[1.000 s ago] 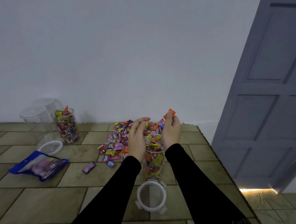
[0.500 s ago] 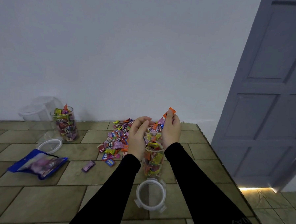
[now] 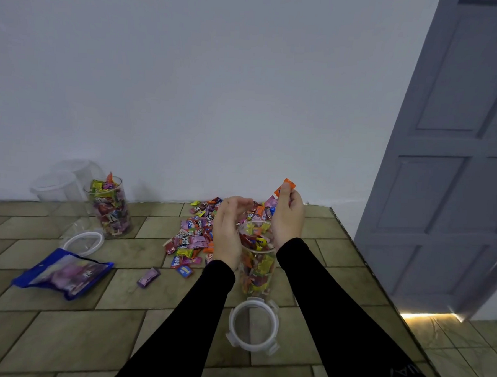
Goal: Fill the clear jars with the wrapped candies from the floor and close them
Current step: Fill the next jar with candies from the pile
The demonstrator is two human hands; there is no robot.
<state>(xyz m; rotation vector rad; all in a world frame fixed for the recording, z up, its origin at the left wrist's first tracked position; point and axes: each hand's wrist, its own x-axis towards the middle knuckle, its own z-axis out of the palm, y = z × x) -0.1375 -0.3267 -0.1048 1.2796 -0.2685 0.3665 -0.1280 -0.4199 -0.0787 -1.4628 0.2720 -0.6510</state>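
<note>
Right hand: pinches an orange candy above the jar's mouth.
Left hand: fingers loosely curled beside the rim, holding nothing.
Clear jar: upright on the floor, nearly full, between both hands.
Lid: floor, just before the jar.
Candy pile: floor, near the wall.
Second jar: filled, left, uncapped.

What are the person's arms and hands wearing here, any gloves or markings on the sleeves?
Both arms are covered by long, close-fitting black sleeves that end at the wrists. The left hand and right hand are bare, with no gloves, rings or watch visible. The right sleeve has faint pale lettering near the bottom edge of the view, too dim to read.
</note>
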